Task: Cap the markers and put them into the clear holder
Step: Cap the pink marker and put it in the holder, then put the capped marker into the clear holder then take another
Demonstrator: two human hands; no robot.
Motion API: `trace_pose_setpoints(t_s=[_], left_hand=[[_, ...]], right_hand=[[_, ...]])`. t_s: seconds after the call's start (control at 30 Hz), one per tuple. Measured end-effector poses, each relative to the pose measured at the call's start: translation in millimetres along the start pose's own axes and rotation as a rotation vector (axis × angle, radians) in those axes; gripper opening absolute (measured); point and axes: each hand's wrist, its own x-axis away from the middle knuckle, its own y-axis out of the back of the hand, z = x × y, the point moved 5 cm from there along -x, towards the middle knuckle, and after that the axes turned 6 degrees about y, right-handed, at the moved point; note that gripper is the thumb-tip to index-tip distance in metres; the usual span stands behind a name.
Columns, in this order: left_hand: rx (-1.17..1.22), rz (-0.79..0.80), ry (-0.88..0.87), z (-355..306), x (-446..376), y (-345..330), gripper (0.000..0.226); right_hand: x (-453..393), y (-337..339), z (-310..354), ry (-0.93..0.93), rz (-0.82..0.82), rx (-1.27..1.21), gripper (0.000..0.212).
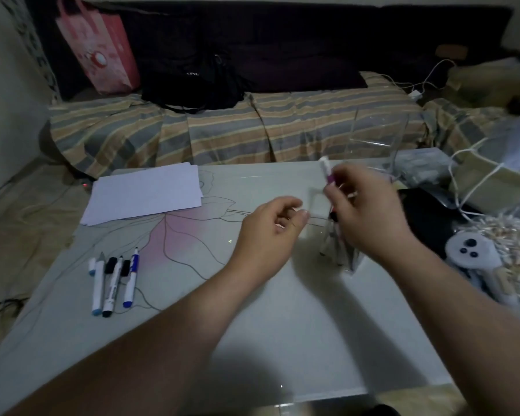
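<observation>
Fingers first: the right hand (370, 211) has its fingers pinched round a purple-banded marker (327, 175), held nearly upright just above the clear holder (339, 235). It's blurry, so I can't tell exactly where on the barrel the grip sits. The left hand (270, 226) hangs just left of the holder with its fingers loosely curled and nothing in them that I can make out.

Handling-wise, I'd guess these markers are light, stiff plastic sticks with slick barrels, so a mid-barrel pinch makes sense, leaving the tip end free for the cap. The holder looks like thin clear acrylic, light enough to skid or tip on the glossy bench (252, 340) if a marker goes in at an angle, so steadying it with the free hand seems smart.

Contents: the holder already has a few markers standing in it, dark caps up, though the count is hard to read through the blur.

Far left of the holder, three markers (111, 283) lie on the bench with their loose caps (110, 264) beside them, still uncapped as far as I can see.
</observation>
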Motion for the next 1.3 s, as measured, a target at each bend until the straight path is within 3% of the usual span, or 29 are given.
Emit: trace_pose_setpoints(t_s=[0.1,0.2,0.33,0.43,0.5,0.6,0.73,0.8,0.9,1.0,1.13,1.3], left_hand=[[-0.353,0.118,-0.229,-5.5,5.3,-34.0,0.032],[-0.623,0.195,-0.399,-8.2,13.9,-64.1,0.055],[-0.746,0.188,-0.395,-3.9,16.6,-78.0,0.069],[-0.762,0.186,-0.389,0.4,13.9,-78.7,0.07],[-0.763,0.196,-0.394,3.3,13.2,-78.6,0.072],[-0.752,0.224,-0.399,6.0,12.3,-76.8,0.071],[-0.706,0.248,-0.434,5.1,9.2,-61.6,0.058],[-0.691,0.222,-0.369,9.8,3.1,-41.0,0.047],[-0.684,0.172,-0.115,33.6,-11.0,7.3,0.033],[-0.694,0.105,0.176,74.1,-16.8,74.6,0.031],[-0.883,0.045,0.472,130.5,-6.0,158.4,0.032],[-1.037,0.152,0.563,160.8,22.0,182.8,0.039]], right_hand=[[0.9,34.0,-26.3,-0.085,-0.189,-0.017,0.037],[8.2,32.0,-49.4,-0.087,-0.142,0.075,0.056],[13.1,15.6,-69.1,-0.028,-0.105,0.087,0.039],[13.3,5.5,-74.1,0.087,-0.004,0.3,0.018],[14.9,-2.8,-78.6,0.077,0.142,0.467,0.03],[15.9,-13.0,-83.3,0.026,0.31,0.637,0.021],[12.2,-18.7,-76.3,0.048,0.278,0.602,0.022],[9.5,-16.4,-61.9,0.049,0.151,0.536,0.026],[9.8,-28.1,-21.5,0.118,0.056,0.397,0.031],[16.8,-62.9,12.8,0.184,0.142,0.242,0.033],[26.0,-114.2,41.6,0.244,0.28,0.162,0.036],[28.0,-153.5,62.6,0.259,0.332,0.099,0.034]])
